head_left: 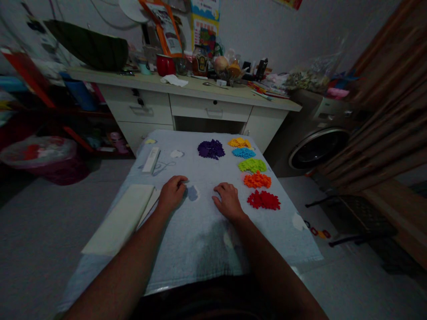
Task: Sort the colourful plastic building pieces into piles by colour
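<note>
Your left hand [172, 193] and right hand [230, 201] are loosely cupped, unclosed; right of both, the red pile [264, 200] stretches sideways.

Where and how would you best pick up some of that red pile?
Probably by pinching its left edge, coming from the left: that side of the red pile faces the right hand, the heap looks low and knobbly, and the orange pile sits close on its far side.
</note>
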### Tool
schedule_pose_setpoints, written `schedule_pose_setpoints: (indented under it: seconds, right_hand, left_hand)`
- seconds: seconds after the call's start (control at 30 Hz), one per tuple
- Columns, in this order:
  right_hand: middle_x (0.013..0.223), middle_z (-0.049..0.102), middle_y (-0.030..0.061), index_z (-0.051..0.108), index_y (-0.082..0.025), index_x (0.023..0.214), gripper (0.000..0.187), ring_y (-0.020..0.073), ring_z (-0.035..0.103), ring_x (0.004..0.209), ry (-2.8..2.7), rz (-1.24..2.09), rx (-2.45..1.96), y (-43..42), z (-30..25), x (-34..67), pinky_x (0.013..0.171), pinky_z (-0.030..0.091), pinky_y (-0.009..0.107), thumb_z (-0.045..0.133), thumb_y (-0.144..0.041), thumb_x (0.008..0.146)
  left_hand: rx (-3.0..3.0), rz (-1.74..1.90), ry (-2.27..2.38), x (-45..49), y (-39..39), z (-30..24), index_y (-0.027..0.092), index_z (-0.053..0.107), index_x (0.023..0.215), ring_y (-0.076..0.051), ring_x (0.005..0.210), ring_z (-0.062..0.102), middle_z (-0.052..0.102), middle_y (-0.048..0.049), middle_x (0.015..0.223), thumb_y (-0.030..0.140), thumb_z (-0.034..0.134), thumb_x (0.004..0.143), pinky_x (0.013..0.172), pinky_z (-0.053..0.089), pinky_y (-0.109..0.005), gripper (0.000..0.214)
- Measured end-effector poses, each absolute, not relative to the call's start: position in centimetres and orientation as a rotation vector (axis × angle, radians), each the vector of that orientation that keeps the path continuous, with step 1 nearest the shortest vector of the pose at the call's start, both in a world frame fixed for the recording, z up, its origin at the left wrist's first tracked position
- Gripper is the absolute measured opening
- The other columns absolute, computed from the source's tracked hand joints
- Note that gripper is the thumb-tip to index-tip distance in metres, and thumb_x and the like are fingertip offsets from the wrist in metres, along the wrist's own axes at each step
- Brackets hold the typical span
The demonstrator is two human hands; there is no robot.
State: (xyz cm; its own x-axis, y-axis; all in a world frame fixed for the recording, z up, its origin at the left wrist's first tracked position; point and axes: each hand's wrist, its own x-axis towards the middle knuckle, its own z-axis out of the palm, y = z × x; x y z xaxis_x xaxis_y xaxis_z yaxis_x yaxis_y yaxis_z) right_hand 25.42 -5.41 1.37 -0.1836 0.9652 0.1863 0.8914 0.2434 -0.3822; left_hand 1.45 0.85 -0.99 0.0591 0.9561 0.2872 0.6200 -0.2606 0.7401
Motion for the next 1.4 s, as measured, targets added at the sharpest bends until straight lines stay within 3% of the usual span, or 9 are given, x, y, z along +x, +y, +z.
schedule_pose_setpoints:
  seconds: [0.37, 0.57, 0.73, 0.83, 0.93, 1.2, 1.4]
  right_hand:
    - [0.113, 0.063, 0.0096, 0.066, -0.020, 0.107, 0.021, 0.0240, 0.054, 0.109, -2.103, 0.317, -1.564, -5.6, 2.9, 27.8, 0.099, 0.040, 0.042, 0.057, -0.025, 0.089]
    - [0.103, 0.068, 0.0120, 0.068, -0.018, 0.095, 0.023, 0.0263, 0.059, 0.102, -1.614, 0.038, -1.773, -6.9, 5.2, 37.0, 0.098, 0.043, 0.043, 0.053, -0.033, 0.086]
    - [0.117, 0.067, 0.0192, 0.067, -0.012, 0.114, 0.051, 0.0304, 0.060, 0.111, -1.267, 0.087, -2.238, -9.0, 3.7, 42.1, 0.100, 0.042, 0.044, 0.051, -0.051, 0.086]
    - [0.131, 0.061, 0.0215, 0.056, -0.011, 0.133, 0.076, 0.0334, 0.058, 0.118, -1.280, 0.240, -2.378, -9.6, 2.7, 41.6, 0.100, 0.043, 0.046, 0.054, -0.066, 0.081]
    - [0.138, 0.055, 0.0210, 0.050, -0.013, 0.140, 0.088, 0.0359, 0.054, 0.124, -1.375, 0.236, -2.405, -9.7, 2.6, 40.0, 0.101, 0.042, 0.048, 0.060, -0.071, 0.075]
    - [0.134, 0.056, 0.0174, 0.055, -0.019, 0.134, 0.079, 0.0377, 0.052, 0.122, -1.646, 0.148, -2.354, -10.2, 2.7, 36.4, 0.097, 0.042, 0.050, 0.072, -0.061, 0.069]
    - [0.119, 0.060, 0.0144, 0.053, -0.018, 0.134, 0.072, 0.0293, 0.059, 0.104, -1.713, 0.172, -2.222, -9.8, 2.5, 35.0, 0.090, 0.045, 0.040, 0.073, -0.046, 0.071]
  left_hand:
    - [1.931, 1.063, 1.558, 1.4, 0.7, -0.8, 0.019, 0.067, 0.100, -0.020, 0.086, 0.063, 0.068, -0.0060, 0.099, 0.027, 0.048, 0.078, 0.086, 0.050, -0.035, 0.030]
    - [1.938, 1.050, 1.553, 1.4, 0.7, -0.5, 0.020, 0.067, 0.098, -0.021, 0.088, 0.063, 0.068, -0.0055, 0.099, 0.027, 0.047, 0.078, 0.088, 0.049, -0.035, 0.029]
    - [1.935, 1.048, 1.549, 1.4, 0.7, -0.5, 0.020, 0.067, 0.098, -0.021, 0.088, 0.063, 0.068, -0.0058, 0.100, 0.027, 0.047, 0.078, 0.088, 0.049, -0.036, 0.029]
    - [1.936, 1.047, 1.546, 1.4, 0.8, -0.6, 0.020, 0.067, 0.099, -0.021, 0.087, 0.063, 0.069, -0.0059, 0.100, 0.027, 0.048, 0.078, 0.087, 0.049, -0.036, 0.029]
    - [1.939, 1.036, 1.557, 1.4, 0.8, -0.7, 0.019, 0.068, 0.099, -0.021, 0.086, 0.063, 0.068, -0.0063, 0.098, 0.027, 0.047, 0.078, 0.085, 0.050, -0.035, 0.030]
    - [1.949, 1.026, 1.538, 1.3, 0.9, -0.9, 0.019, 0.067, 0.099, -0.021, 0.087, 0.063, 0.068, -0.0064, 0.099, 0.027, 0.047, 0.077, 0.086, 0.049, -0.036, 0.031]
    - [1.937, 1.032, 1.543, 1.4, 0.8, -0.8, 0.019, 0.068, 0.099, -0.021, 0.088, 0.063, 0.068, -0.0061, 0.100, 0.026, 0.047, 0.076, 0.087, 0.049, -0.036, 0.031]
